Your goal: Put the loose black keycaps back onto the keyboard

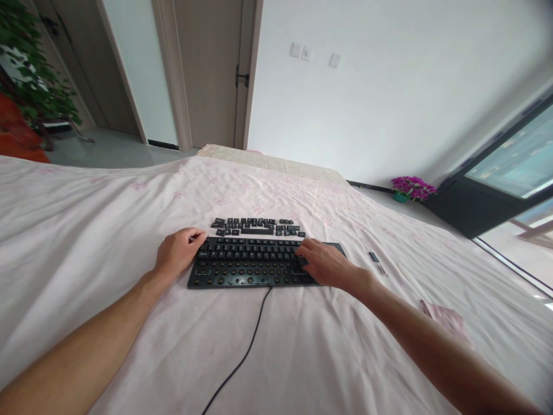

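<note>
Head cam has us looking down at both hands on a black keyboard (259, 262) lying on the bed (86, 230). Our left hand (178, 251) sits at the keyboard's left end, fingers curled loosely with the tips pinched narrow at the top-left corner; can't tell if there's a keycap in that grip. Our right hand (324, 262) lies flat over the right end, grip relaxed, holding nothing we can see. The keyboard's long axis runs left to right between the hands, its lower rows stripped to bare switches. Just beyond its far edge sit the pulled keycaps (257, 226) in rows, a bit nearer the left hand. A cable (246, 351) trails toward us. No containers anywhere.
</note>
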Motion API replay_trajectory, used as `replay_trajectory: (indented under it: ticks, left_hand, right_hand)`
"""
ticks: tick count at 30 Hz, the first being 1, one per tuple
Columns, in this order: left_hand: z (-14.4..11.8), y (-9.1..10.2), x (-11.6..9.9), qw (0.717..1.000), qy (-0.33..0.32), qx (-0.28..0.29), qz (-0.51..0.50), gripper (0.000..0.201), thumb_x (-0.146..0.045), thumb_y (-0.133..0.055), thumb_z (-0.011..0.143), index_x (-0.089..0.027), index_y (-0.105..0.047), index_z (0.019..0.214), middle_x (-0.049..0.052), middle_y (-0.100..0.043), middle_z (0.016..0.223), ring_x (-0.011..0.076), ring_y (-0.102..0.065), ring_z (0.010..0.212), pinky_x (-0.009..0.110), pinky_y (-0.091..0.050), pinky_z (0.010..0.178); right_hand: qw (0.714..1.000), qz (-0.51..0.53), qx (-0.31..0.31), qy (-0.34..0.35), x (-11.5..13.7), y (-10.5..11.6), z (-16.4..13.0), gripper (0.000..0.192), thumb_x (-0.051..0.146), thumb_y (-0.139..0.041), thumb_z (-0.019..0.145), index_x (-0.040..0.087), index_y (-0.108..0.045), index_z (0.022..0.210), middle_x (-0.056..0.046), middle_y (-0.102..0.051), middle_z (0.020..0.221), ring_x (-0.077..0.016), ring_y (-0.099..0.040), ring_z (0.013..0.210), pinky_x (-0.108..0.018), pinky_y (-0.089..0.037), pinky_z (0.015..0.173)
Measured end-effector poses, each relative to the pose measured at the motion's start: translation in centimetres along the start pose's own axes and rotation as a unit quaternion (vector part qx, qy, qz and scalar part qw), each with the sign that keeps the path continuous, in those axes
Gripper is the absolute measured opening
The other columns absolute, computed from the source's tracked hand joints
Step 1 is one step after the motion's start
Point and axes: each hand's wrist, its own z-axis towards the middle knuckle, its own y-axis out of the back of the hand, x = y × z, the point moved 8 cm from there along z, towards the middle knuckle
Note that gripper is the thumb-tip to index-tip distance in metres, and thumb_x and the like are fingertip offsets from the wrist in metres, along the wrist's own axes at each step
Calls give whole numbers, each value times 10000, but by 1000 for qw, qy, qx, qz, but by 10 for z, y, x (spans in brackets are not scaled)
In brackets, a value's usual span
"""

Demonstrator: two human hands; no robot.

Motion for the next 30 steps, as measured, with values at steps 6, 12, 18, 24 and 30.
replay_trajectory:
  ticks: [6,12,18,24,30]
  left_hand:
    - [0,1,-1,1000,0,1,2,357,-531,-492,860,-301,-745,965,-17,-771,1025,204,-694,895,253,-442,705]
    - [-1,1,-1,1000,3,6,2,365,-536,-493,859,-296,-743,971,-10,-770,1036,210,-693,907,258,-444,709]
    - [0,0,-1,1000,-2,1,2,371,-533,-483,855,-296,-746,968,-9,-769,1038,207,-689,901,255,-443,711]
    - [0,0,-1,1000,-3,0,-6,361,-528,-484,856,-299,-743,960,-16,-768,1027,204,-687,900,254,-440,714]
    - [1,-1,1,1000,-3,5,-5,357,-539,-492,856,-307,-742,961,-20,-769,1015,198,-688,880,255,-434,695]
  right_hand:
    - [999,-34,14,-8,5,0,2,251,152,-514,846,162,-584,1086,-112,-607,1078,-242,-602,951,-339,-468,789]
    - [1000,0,9,-6,-1,-4,4,340,163,-546,800,165,-564,1139,-111,-589,1129,-241,-584,998,-327,-466,806]
    - [999,15,-6,-29,-1,-3,-1,286,148,-504,839,170,-590,1111,-106,-597,1108,-228,-587,982,-319,-449,805]
    - [998,27,4,-56,-3,0,1,306,185,-588,802,190,-602,1107,-92,-604,1122,-237,-590,995,-310,-445,761]
    - [996,46,4,-76,-7,1,5,331,170,-594,765,176,-582,1096,-97,-609,1125,-244,-597,1017,-317,-446,774]
